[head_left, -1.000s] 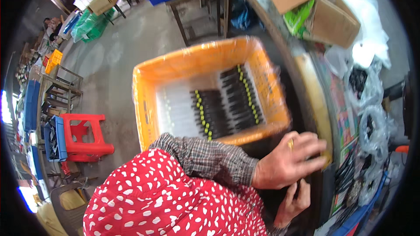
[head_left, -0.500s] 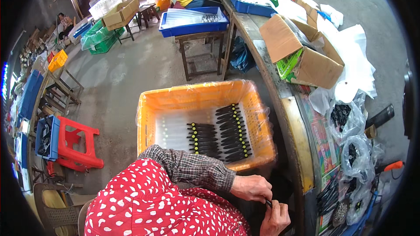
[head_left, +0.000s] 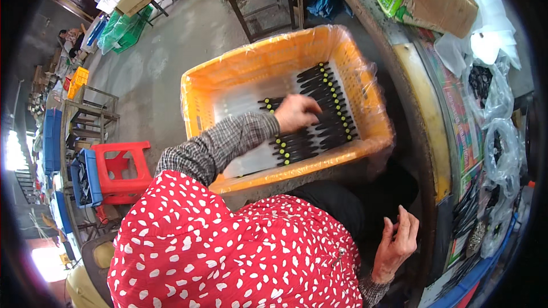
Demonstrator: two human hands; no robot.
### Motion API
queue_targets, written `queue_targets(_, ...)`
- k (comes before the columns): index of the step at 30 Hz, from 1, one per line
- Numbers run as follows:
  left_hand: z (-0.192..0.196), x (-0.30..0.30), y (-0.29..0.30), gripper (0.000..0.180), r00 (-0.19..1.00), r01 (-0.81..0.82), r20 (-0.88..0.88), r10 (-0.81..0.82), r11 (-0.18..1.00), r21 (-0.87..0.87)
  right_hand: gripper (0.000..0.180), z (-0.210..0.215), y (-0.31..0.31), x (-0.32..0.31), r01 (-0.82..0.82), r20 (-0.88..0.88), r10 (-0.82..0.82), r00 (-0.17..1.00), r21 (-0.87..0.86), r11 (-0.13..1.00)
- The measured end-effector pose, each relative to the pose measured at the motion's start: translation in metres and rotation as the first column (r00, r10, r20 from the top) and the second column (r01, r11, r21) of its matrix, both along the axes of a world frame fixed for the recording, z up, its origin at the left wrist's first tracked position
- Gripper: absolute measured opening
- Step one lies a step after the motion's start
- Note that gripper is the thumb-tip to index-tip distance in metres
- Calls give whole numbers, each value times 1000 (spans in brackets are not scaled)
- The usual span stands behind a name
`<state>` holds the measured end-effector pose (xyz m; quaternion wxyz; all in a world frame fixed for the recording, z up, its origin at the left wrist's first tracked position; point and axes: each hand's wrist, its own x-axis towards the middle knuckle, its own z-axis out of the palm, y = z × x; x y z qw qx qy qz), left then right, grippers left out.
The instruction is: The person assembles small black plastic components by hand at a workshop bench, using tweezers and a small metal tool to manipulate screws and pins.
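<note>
An orange plastic crate [head_left: 245, 68], lined with clear film, sits in front of me on my lap side. Rows of slim black pieces with yellow-green tips [head_left: 328, 108] lie inside it. My left hand [head_left: 294, 113], in a checked sleeve, reaches into the crate, its fingers bunched on one black piece at the top of the rows. My right hand [head_left: 399, 239] hovers low at the right above my dark trousers, fingers apart and holding nothing. A red apron with white spots [head_left: 228, 251] covers my front.
A round table edge [head_left: 425, 137] curves along the right with clear bags of dark parts [head_left: 485, 85] and a cardboard box [head_left: 439, 0]. A red stool [head_left: 120, 171] and blue bins [head_left: 85, 177] stand at the left on the concrete floor.
My left hand left my right hand near my lap and reached up into the crate. My right hand stayed low and spread its fingers.
</note>
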<state>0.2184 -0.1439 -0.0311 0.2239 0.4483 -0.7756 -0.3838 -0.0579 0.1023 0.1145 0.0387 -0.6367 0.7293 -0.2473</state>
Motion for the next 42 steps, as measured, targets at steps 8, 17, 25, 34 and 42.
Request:
queue_targets(8, -96, 93, -51, 29, 844, -344, 359, 399, 915, -210, 30, -4, 3, -2, 16, -23, -15, 1000, 47, 999)
queue_targets(17, -126, 95, -65, 28, 853, -359, 370, 369, 928, -100, 26, -7, -1, -1, 0, -6, 1, 1000, 100, 995)
queue_targets(25, -140, 94, -61, 25, 872, -376, 278, 402, 915, -145, 25, -10, 0, -4, -28, -22, 30, 999, 77, 997)
queue_targets(34, -135, 91, -56, 22, 855, -335, 369, 363, 932, -142, 29, 7, 7, -20, 54, 19, -55, 998, 35, 998)
queue_targets(42, -172, 104, -63, 26, 851, -264, 369, 374, 911, -316, 32, 23, 33, -44, 93, 12, -92, 996, -81, 992)
